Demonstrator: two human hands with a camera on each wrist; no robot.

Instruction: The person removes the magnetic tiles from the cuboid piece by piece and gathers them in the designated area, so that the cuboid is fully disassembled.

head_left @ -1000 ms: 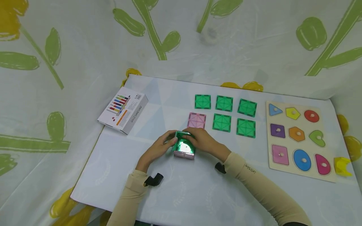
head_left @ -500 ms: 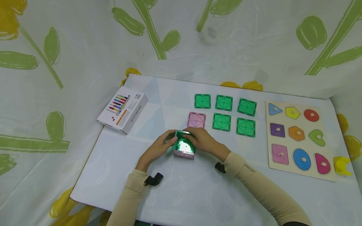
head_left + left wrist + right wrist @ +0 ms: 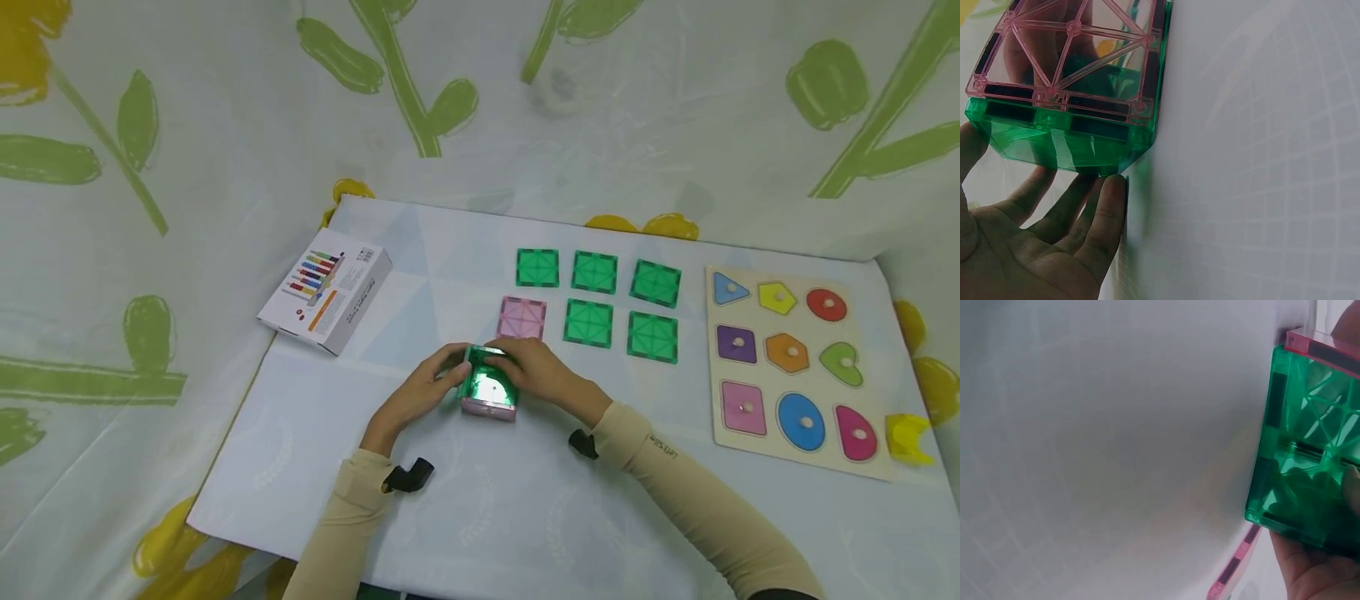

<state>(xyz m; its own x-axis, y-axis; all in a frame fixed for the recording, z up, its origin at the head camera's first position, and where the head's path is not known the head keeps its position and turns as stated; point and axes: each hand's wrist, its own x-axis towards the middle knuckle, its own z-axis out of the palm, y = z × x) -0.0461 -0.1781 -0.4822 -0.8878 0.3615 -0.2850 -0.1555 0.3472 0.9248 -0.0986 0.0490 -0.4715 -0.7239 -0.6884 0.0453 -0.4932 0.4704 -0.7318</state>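
A small box of see-through magnetic tiles [image 3: 491,390] stands on the table between both hands, green on top with a pink tile [image 3: 487,410] facing the body. My left hand [image 3: 423,390] holds its left side. In the left wrist view, fingertips touch the green tile [image 3: 1054,142], beside the upright pink tile [image 3: 1074,27]. From the right, my right hand [image 3: 543,373] grips the box. The right wrist view has its fingers behind the green tile [image 3: 1275,400] and the thumb at the frame's edge. The box's far side is mostly hidden.
Beyond the hands lie a loose pink tile [image 3: 522,318] and several flat green tiles [image 3: 588,323]. A wooden shape puzzle board [image 3: 802,400] is at the right, with a yellow piece [image 3: 907,440] beside it. A white printed box [image 3: 326,292] lies at the left.
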